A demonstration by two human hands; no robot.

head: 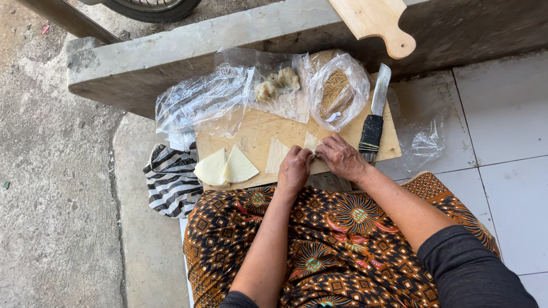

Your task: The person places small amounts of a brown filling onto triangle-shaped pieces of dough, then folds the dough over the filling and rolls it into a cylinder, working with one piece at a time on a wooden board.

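**On the board: folding a wrapper**

At board centre, both hands pinch one pale wrapper (311,142): left hand (294,169) & right hand (341,156), fingertips pressed on its edge. Looks mid-fold; next needs a firm crease. Flat wrapper (277,155) just beside, two folded ones (226,167) left. Knife (374,117) near right hand; plastic bags (274,91) crowd the cutting board (251,140) behind.
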